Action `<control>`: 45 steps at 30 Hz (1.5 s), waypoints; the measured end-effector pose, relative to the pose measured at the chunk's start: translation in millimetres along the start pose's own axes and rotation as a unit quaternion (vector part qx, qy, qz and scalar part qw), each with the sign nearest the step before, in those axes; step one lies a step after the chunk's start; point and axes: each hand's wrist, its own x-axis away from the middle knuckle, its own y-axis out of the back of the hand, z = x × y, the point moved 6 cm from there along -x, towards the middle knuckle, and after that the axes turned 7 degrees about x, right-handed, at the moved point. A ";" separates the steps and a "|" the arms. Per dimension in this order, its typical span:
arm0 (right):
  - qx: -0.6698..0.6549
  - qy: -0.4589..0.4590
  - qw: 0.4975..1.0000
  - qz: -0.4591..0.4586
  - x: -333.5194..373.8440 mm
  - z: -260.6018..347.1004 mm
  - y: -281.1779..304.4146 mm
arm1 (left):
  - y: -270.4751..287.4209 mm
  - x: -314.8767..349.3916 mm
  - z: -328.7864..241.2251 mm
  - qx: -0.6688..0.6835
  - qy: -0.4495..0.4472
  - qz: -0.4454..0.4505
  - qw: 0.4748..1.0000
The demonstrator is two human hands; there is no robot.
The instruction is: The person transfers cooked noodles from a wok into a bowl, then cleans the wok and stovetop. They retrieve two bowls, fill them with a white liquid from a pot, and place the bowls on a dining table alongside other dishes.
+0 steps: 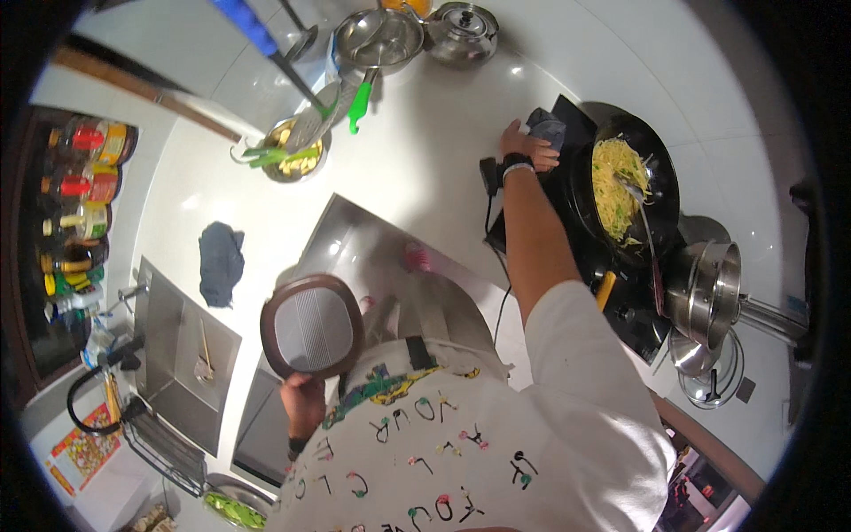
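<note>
At the far left a rack of coloured sauce bottles [80,191] stands beside a square steel sink [182,355], and a dark grey cloth [220,262] lies crumpled on the white tabletop [417,160]. Further back sits a small steel bowl of yellow and green vegetable pieces [292,151]. The left hand [304,395] is raised close to the chest, forearm bent upward, its fingers clamped on the lower rim of a round brown-rimmed pan with a pale ribbed centre [312,326], which is held tilted above the steel surface next to the sink. The right arm reaches straight out across the tabletop in a white sleeve, a dark band at the wrist. The right hand [525,146] rests palm down, fingers closed on a folded grey cloth [548,127] at the edge of the black cooktop [620,293]. Just right of it stands a black wok of yellow shredded food [625,182] with a metal spatula [643,213] lying in it. A steel pot [705,288] sits nearer right.
</note>
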 end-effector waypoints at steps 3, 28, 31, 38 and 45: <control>-0.113 -0.282 0.948 -0.097 -40.0 30.2 -16.5 | 10.7 5.9 6.2 -0.028 0.063 -0.003 0.998; 0.073 0.355 0.932 0.019 64.2 98.1 29.8 | 38.3 10.9 -20.8 -0.002 0.078 -0.043 0.996; 0.040 0.407 0.900 0.151 154.7 92.5 43.6 | 33.2 11.8 -22.5 -0.018 0.093 0.005 0.995; -0.051 0.656 0.727 0.198 286.5 123.9 73.6 | 32.4 12.9 -30.3 0.012 0.018 0.081 0.997; -0.290 0.715 0.574 0.276 378.5 -63.3 122.4 | 3.3 7.8 -45.5 0.006 -0.012 0.133 0.991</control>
